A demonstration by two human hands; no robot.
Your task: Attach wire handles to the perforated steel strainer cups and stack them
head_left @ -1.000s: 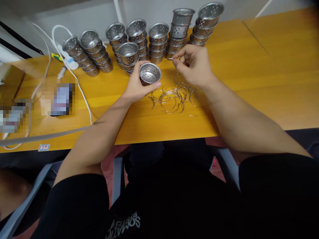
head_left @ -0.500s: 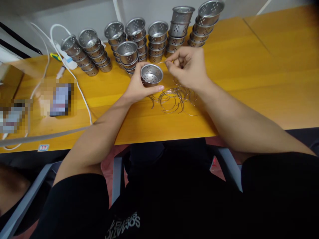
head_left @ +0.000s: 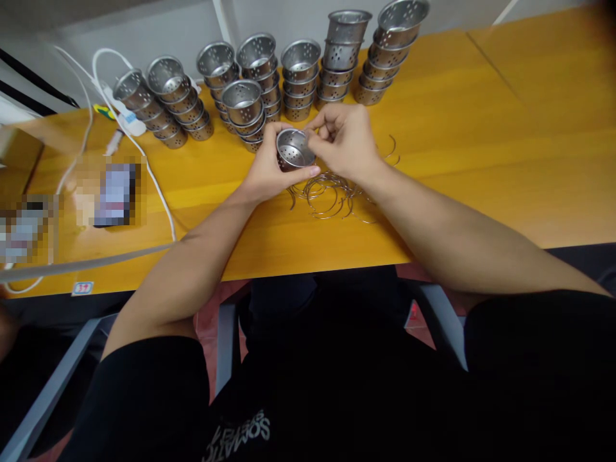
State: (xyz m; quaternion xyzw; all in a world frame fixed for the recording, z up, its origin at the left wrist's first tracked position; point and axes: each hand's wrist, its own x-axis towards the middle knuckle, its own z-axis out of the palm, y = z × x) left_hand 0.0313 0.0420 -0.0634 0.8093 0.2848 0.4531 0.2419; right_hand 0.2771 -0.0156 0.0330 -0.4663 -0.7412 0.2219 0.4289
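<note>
My left hand (head_left: 269, 165) is wrapped round a small perforated metal cup (head_left: 292, 149), which it holds tilted with its mouth facing up toward me. At the cup's right rim, my right hand (head_left: 342, 138) pinches a thin curved wire (head_left: 299, 132), one end of which lies over the mouth of the cup. The fingertips of the right hand hide the rest of that wire. Below the two hands, a loose pile of curved wires (head_left: 327, 196) lies on the table, partly covered by my right wrist.
Several stacks of perforated metal cups (head_left: 298, 86) line the back of the wooden table (head_left: 457, 160). One nearer stack (head_left: 243, 109) stands just behind my left hand. On the left are a phone (head_left: 115, 192), a white cable (head_left: 156, 186) and a power strip (head_left: 129, 122).
My right hand has moved left and slightly down, bringing the wire from beside the cup to its rim. My left hand, with the cup, has shifted slightly right.
</note>
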